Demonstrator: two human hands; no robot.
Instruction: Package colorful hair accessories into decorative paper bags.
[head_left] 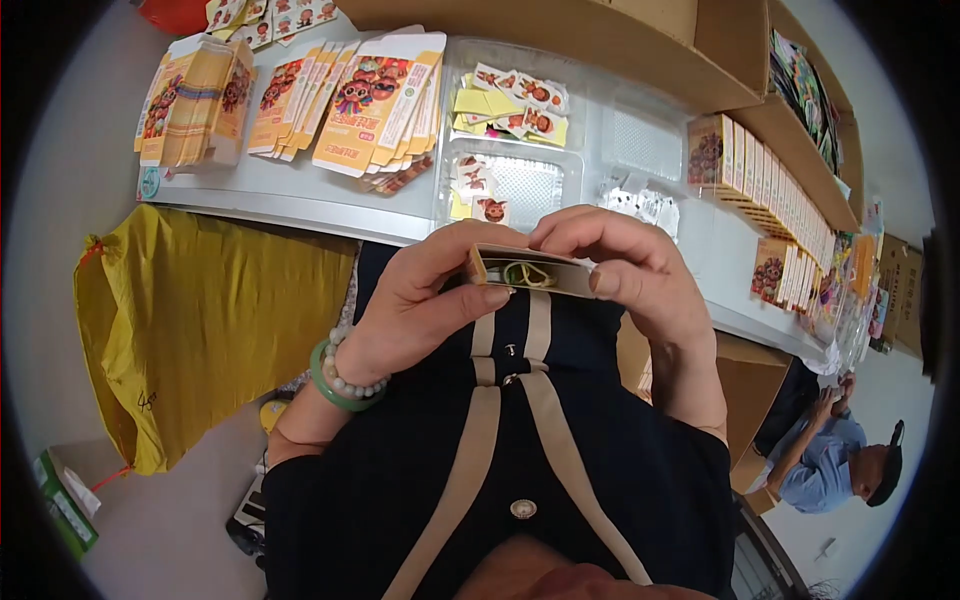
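Observation:
Both hands hold a small open carton [548, 290] in front of my chest, its opening turned up toward me. Inside it lies a looped yellow-green cord or band [530, 273]; whatever is beneath cannot be made out. My left hand [425, 285] grips the carton's left end between thumb and fingers. At the other end, my right hand [645, 275] has its thumb at the opening's edge and its fingers curled over the far side. Just beyond the hands stands a clear plastic tray [545, 180] with sticker cards [490, 208] in its near compartment.
Flat orange-and-white cartons [365, 105] lie fanned on the table, beside a banded stack [190, 110]. Upright boxes [770, 180] line the right, near a large cardboard box [650, 40]. A yellow sack [215, 320] hangs left. Another person [825, 460] is at far right.

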